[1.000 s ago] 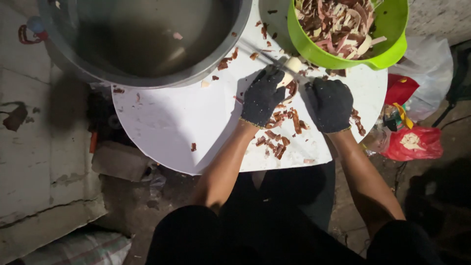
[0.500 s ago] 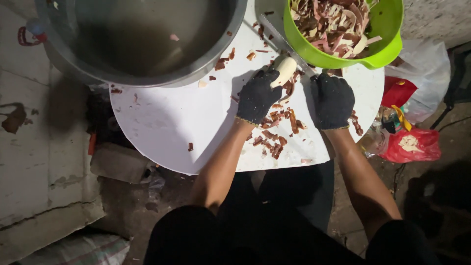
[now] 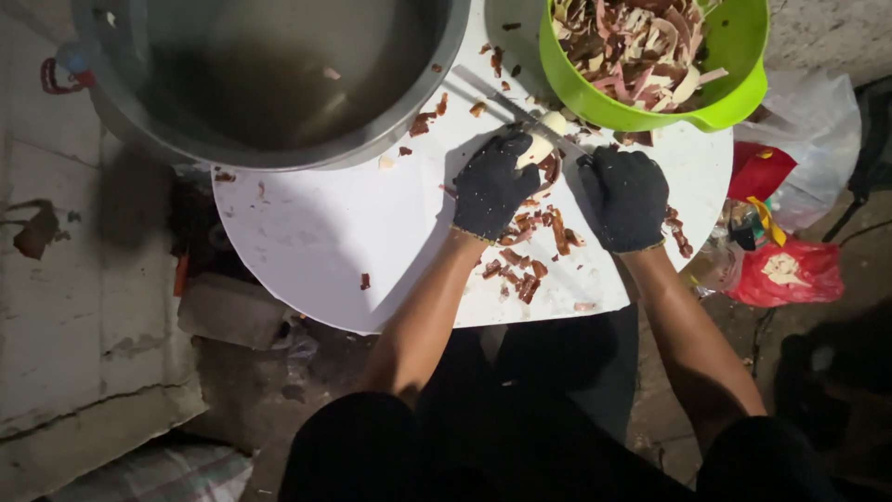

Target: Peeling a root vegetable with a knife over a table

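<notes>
Both my hands wear dark knitted gloves over a round white board (image 3: 334, 242). My left hand (image 3: 491, 186) grips a pale peeled root piece (image 3: 542, 144), partly hidden by the fingers. My right hand (image 3: 624, 199) is closed on the handle of a knife (image 3: 506, 104), whose blade runs up and left across the root. Reddish-brown peel scraps (image 3: 531, 251) lie on the board under and between my hands.
A large grey metal basin (image 3: 269, 74) stands at the board's far left. A lime-green bowl (image 3: 734, 74) full of peels sits at the far right. Red and white plastic bags (image 3: 790, 270) lie on the floor to the right. A concrete slab (image 3: 74, 316) is at left.
My left hand lifted the pale root piece and has brought it back down against the blade. The right hand has barely shifted.
</notes>
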